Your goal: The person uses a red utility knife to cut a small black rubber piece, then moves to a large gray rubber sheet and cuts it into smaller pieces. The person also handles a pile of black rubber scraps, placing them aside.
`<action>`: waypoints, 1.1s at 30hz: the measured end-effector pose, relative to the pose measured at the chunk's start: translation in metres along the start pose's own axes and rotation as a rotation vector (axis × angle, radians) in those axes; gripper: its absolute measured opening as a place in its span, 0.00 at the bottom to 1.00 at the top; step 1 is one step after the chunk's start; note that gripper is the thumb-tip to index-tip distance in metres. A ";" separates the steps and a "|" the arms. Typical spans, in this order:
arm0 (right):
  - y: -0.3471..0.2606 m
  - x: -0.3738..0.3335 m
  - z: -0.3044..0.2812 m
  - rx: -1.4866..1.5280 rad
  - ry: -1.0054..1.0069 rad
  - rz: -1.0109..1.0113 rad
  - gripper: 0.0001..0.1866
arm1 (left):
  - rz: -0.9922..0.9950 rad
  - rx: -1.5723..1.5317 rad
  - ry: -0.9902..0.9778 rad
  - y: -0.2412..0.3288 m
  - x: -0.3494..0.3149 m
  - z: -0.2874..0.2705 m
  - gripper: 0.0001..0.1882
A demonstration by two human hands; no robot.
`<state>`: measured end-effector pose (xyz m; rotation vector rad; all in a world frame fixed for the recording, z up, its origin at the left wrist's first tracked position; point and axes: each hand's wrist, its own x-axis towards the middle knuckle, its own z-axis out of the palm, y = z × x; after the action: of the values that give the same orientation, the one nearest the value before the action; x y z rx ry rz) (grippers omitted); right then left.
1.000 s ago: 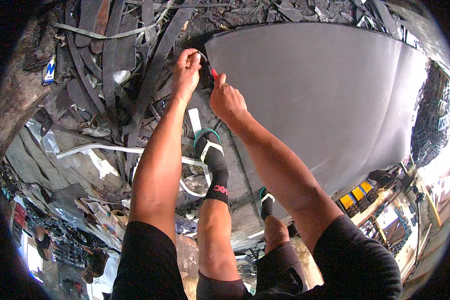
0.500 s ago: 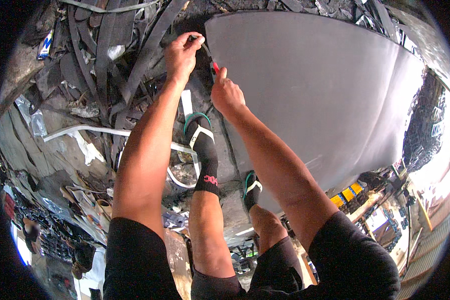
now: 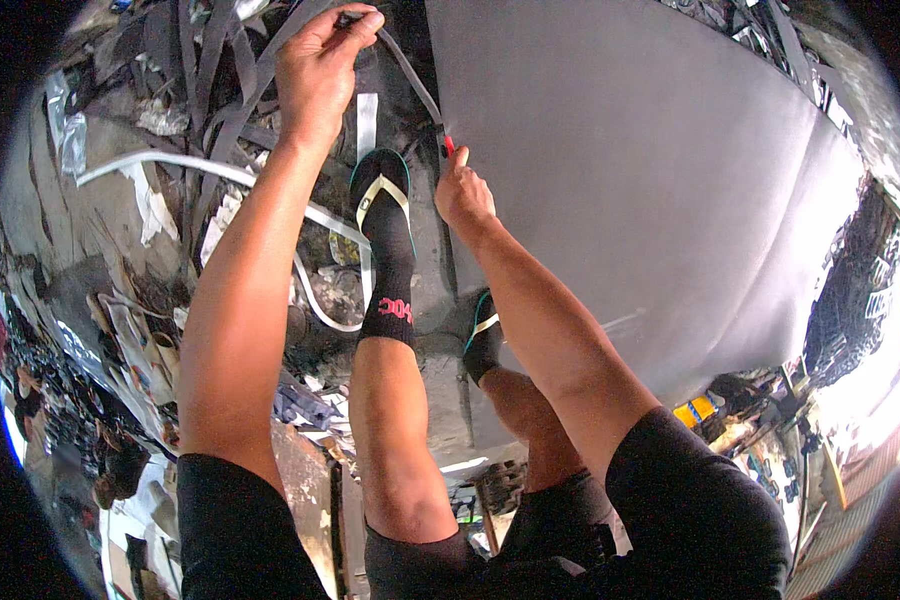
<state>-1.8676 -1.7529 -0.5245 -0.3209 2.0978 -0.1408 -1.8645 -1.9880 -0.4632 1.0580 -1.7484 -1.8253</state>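
Note:
A large grey sheet (image 3: 610,170), smooth like rubber or foam, spreads across the middle and right. Along its left edge, my right hand (image 3: 464,192) is closed round a small red and black cutter (image 3: 449,147), whose blade I cannot make out. A narrow dark strip (image 3: 410,72) runs up and left from the cutter, curving away from the sheet. Its upper end is pinched between the thumb and fingers of my left hand (image 3: 317,85), raised near the top of the view.
My foot in a dark sock and flip-flop (image 3: 381,195) stands left of the sheet, the other partly on its lower edge. A long white strip (image 3: 185,162) loops over the littered floor. Dark scrap strips (image 3: 210,60) pile up at the far left; a yellow object (image 3: 695,411) lies lower right.
My left hand has moved up and left, drawing the strip out longer from the sheet's edge. The right hand stays closed on the cutter, and the whole view has shifted.

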 end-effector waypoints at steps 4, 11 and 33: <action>0.019 -0.018 0.022 0.029 0.067 -0.075 0.19 | 0.091 -0.161 -0.012 0.024 -0.046 -0.013 0.10; 0.049 -0.052 0.022 0.050 0.064 -0.105 0.20 | 0.115 -0.143 0.067 0.053 -0.120 -0.005 0.11; 0.047 -0.046 0.046 0.049 0.236 -0.231 0.15 | -0.201 -0.047 -0.104 -0.146 -0.119 0.053 0.14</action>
<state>-1.8135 -1.6936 -0.5210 -0.5391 2.2797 -0.3830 -1.7970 -1.8451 -0.5791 1.1755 -1.6999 -2.0668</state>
